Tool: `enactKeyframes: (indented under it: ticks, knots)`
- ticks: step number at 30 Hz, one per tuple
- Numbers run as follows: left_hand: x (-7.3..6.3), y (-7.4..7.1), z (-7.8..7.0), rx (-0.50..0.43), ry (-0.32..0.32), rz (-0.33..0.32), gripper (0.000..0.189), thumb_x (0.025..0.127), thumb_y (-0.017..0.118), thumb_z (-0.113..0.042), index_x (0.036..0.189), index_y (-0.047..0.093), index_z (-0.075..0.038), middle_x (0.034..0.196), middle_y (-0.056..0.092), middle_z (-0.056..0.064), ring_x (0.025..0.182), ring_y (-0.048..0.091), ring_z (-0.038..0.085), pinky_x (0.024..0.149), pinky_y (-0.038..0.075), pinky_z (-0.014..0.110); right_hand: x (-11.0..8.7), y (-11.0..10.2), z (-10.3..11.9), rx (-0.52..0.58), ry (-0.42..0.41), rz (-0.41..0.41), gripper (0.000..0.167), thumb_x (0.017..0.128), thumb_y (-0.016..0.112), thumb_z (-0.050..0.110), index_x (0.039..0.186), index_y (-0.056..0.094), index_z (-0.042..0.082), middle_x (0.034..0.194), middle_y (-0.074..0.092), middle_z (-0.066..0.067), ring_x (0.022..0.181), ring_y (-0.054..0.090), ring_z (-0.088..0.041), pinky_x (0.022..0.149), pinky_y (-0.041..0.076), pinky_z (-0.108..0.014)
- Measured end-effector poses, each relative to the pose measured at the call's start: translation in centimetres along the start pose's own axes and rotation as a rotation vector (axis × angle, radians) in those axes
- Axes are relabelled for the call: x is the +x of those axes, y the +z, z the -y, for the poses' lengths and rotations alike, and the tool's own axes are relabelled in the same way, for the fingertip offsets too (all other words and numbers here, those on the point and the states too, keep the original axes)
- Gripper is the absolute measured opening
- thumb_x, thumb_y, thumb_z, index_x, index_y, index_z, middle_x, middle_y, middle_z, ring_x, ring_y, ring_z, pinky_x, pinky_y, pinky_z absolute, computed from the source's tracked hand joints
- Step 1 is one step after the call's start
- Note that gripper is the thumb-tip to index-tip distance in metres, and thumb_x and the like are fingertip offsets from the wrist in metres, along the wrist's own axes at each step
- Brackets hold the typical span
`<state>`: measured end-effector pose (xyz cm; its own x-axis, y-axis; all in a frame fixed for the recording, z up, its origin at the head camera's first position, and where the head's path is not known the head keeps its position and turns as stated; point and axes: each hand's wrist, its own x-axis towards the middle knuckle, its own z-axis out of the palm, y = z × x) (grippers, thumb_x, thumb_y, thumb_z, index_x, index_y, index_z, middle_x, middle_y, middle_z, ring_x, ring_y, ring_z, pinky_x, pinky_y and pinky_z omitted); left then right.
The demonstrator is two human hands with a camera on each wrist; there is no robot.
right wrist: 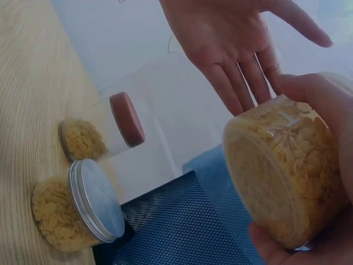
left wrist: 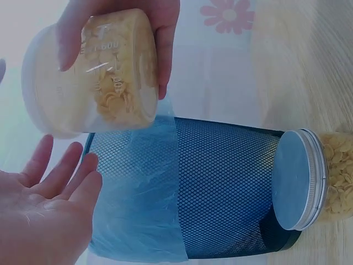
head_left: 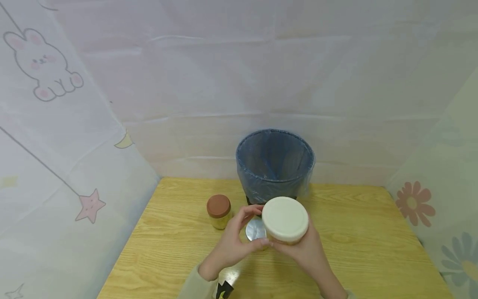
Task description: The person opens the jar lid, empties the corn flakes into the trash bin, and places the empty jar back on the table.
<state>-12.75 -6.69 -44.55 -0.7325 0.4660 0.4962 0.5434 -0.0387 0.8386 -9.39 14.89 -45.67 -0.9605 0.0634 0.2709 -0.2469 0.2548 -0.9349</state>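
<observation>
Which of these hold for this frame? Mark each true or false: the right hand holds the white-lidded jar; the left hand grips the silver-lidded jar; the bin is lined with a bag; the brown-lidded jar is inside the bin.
1. The right hand holds the white-lidded jar. True.
2. The left hand grips the silver-lidded jar. False: that jar stands on the table untouched; the left hand is open beside the held jar.
3. The bin is lined with a plastic bag. True.
4. The brown-lidded jar is inside the bin. False: it stands on the table beside it.
</observation>
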Motion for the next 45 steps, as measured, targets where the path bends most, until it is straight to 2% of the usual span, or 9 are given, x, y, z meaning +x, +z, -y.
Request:
enactKeyframes:
  ticks: [3,7,12,18,21,32,36,41,45]
  knots:
    - [0.1,0.1,0.1,-0.017,0.015,-0.012,0.047,0.093,0.075,-0.005,0.131,0.048,-0.009,0.146,0.051,0.008,0.137,0.046,0.030,0.114,0.033,0.049,0.0,0.0,0.0,-0.004,0.005,0.008,0.110,0.058,0.102,0.011,0.149,0.042,0.018,0.133,0.057,0.002,0.119,0.055,-0.016,0.097,0.045,-0.030]
    - [0.2,0.3,0.1,-0.020,-0.010,-0.028,0.067,0.091,0.078,-0.006,0.146,0.041,-0.008,0.149,0.048,0.008,0.137,0.045,0.030,0.114,0.035,0.047,-0.2,0.1,0.0,0.005,0.006,0.031,0.109,0.059,0.102,0.012,0.150,0.041,0.017,0.134,0.056,0.001,0.119,0.055,-0.018,0.098,0.046,-0.036]
    - [0.4,0.7,0.1,-0.004,-0.046,-0.017,0.096,0.082,0.086,-0.007,0.159,0.029,-0.011,0.152,0.046,0.006,0.138,0.044,0.028,0.113,0.036,0.048,-0.4,0.4,0.0,0.021,-0.028,0.049,0.107,0.060,0.101,0.008,0.150,0.042,0.016,0.134,0.057,0.001,0.119,0.056,-0.018,0.097,0.047,-0.037]
    - [0.6,1.2,-0.4,-0.059,-0.133,0.010,0.110,0.069,0.095,-0.010,0.158,0.030,-0.025,0.147,0.050,-0.002,0.133,0.048,0.024,0.111,0.037,0.047,-0.8,1.0,0.0,0.026,-0.102,0.087,0.102,0.058,0.100,0.008,0.145,0.046,0.014,0.129,0.061,-0.002,0.114,0.059,-0.020,0.095,0.049,-0.034]
    - [0.8,1.3,-0.5,-0.079,-0.152,0.010,0.113,0.064,0.097,-0.009,0.155,0.032,-0.028,0.146,0.051,-0.004,0.130,0.050,0.024,0.110,0.037,0.046,-0.9,1.2,0.0,0.010,-0.115,0.090,0.101,0.056,0.101,0.009,0.142,0.048,0.012,0.127,0.062,-0.001,0.112,0.060,-0.019,0.095,0.049,-0.034]
    - [0.8,1.3,-0.4,-0.087,-0.093,0.002,0.120,0.055,0.099,-0.001,0.154,0.035,-0.023,0.146,0.052,0.000,0.130,0.051,0.027,0.109,0.039,0.045,-1.1,1.3,-0.1,-0.014,-0.127,0.084,0.103,0.056,0.102,0.015,0.144,0.047,0.014,0.128,0.062,0.002,0.115,0.059,-0.019,0.097,0.046,-0.029]
    - [0.6,1.1,-0.3,-0.092,-0.081,0.008,0.120,0.056,0.098,-0.001,0.155,0.034,-0.022,0.147,0.051,0.002,0.132,0.049,0.028,0.110,0.039,0.045,-1.0,1.2,-0.1,-0.034,-0.121,0.084,0.104,0.056,0.103,0.020,0.144,0.046,0.016,0.128,0.062,0.003,0.114,0.060,-0.019,0.096,0.047,-0.032]
    - [0.4,0.9,-0.2,-0.081,-0.088,0.013,0.116,0.060,0.098,-0.005,0.156,0.033,-0.022,0.147,0.051,0.000,0.133,0.050,0.026,0.110,0.038,0.046,-1.0,1.0,-0.2,-0.017,-0.060,0.092,0.110,0.056,0.104,0.021,0.147,0.043,0.019,0.131,0.060,0.003,0.115,0.059,-0.019,0.096,0.049,-0.038]
    - [0.3,0.9,-0.3,-0.066,-0.059,0.012,0.115,0.062,0.097,-0.005,0.156,0.033,-0.017,0.149,0.050,0.002,0.135,0.049,0.027,0.112,0.036,0.048,-0.9,0.8,-0.2,0.011,-0.037,0.084,0.115,0.054,0.104,0.018,0.150,0.041,0.019,0.132,0.059,0.002,0.116,0.058,-0.019,0.097,0.049,-0.037]
